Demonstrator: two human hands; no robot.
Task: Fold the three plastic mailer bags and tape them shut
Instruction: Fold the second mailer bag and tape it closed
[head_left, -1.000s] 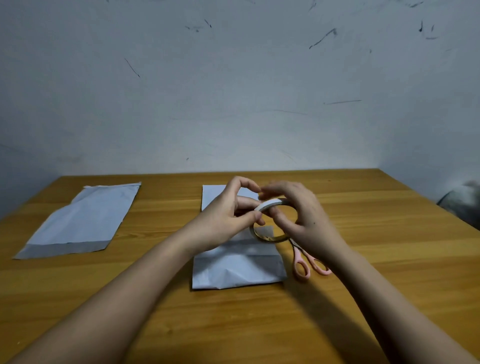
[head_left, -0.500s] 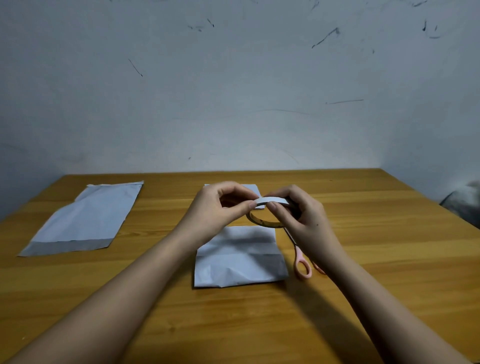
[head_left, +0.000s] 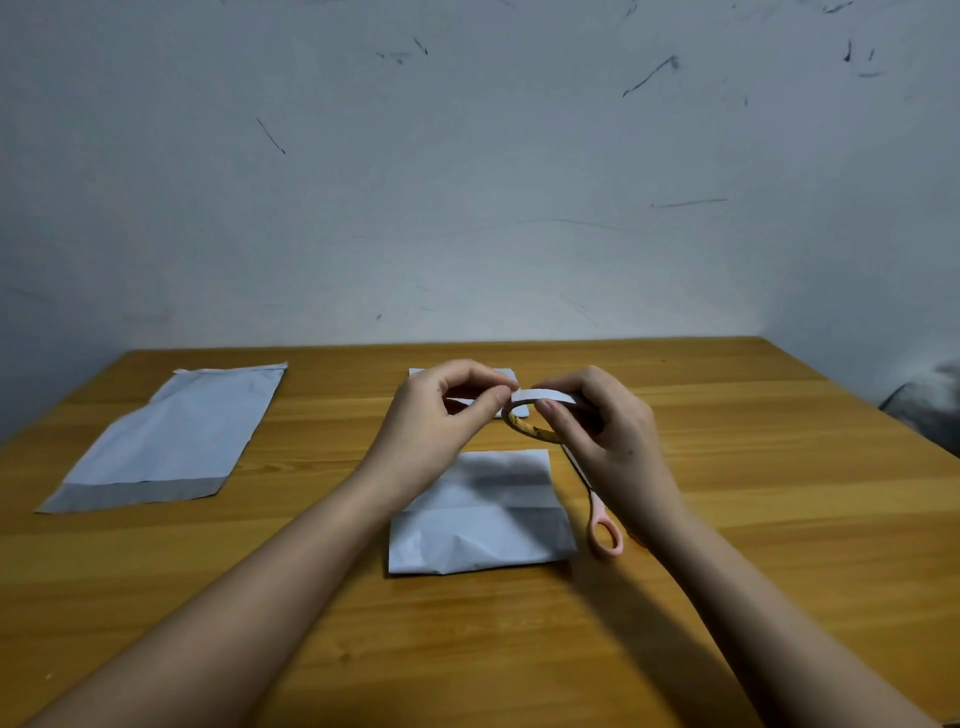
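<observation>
Behind the wooden desk (head_left: 779, 519) stands a pale wall (head_left: 467, 182) marked with dark scuffs. I hold both hands raised above the middle of the desk. My right hand (head_left: 602, 441) has its grip curled round the tape roll (head_left: 524, 423), fingers through and over the ring. My left hand (head_left: 441, 415) pinches the free tape end (head_left: 519, 393) between thumb and forefinger, close against the roll. Directly below my hands lies a folded mailer bag (head_left: 478, 514), flat on the desk. A second mailer bag (head_left: 166, 441) lies unfolded, well apart on the left side of the desk. A third white bag (head_left: 506, 374) shows only as a corner behind my hands, toward the wall. Pink-handled scissors (head_left: 602, 535) lie just beside the right edge of the folded bag, partly hidden under my right wrist.
</observation>
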